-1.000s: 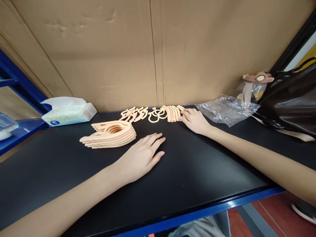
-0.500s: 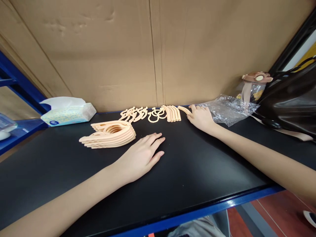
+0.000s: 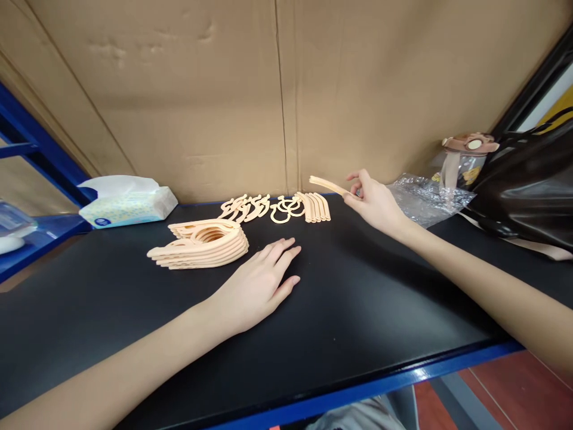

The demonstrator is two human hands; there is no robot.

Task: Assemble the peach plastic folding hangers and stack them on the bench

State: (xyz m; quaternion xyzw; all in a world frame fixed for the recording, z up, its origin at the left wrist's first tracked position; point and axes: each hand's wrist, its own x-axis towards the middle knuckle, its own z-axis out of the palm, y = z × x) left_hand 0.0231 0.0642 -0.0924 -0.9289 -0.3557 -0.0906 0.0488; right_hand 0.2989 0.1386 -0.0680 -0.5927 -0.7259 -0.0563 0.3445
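Observation:
My right hand [image 3: 373, 200] pinches one end of a curved beige plastic strip [image 3: 328, 184], a hanger piece, raised above the back of the table. Flat on the black tabletop lies my left hand [image 3: 259, 280], fingers apart and holding nothing. Left of it is a stack of beige hangers [image 3: 201, 245]. Behind, in a row, are several shoulder-shaped beige pieces [image 3: 246, 208], some loose hanger hooks [image 3: 286, 209] and several curved strips [image 3: 317, 207] side by side, like the one in my right hand.
A tissue pack [image 3: 129, 203] lies at the back left. On the right are a crumpled clear plastic bag [image 3: 425, 200], a drinking bottle [image 3: 468, 158] with a strap and a dark bag [image 3: 523, 185]. A cardboard wall [image 3: 201, 101] closes off the table's back.
My right hand has lifted the curved strip off the table and moved slightly right with it. My left hand keeps its place on the tabletop.

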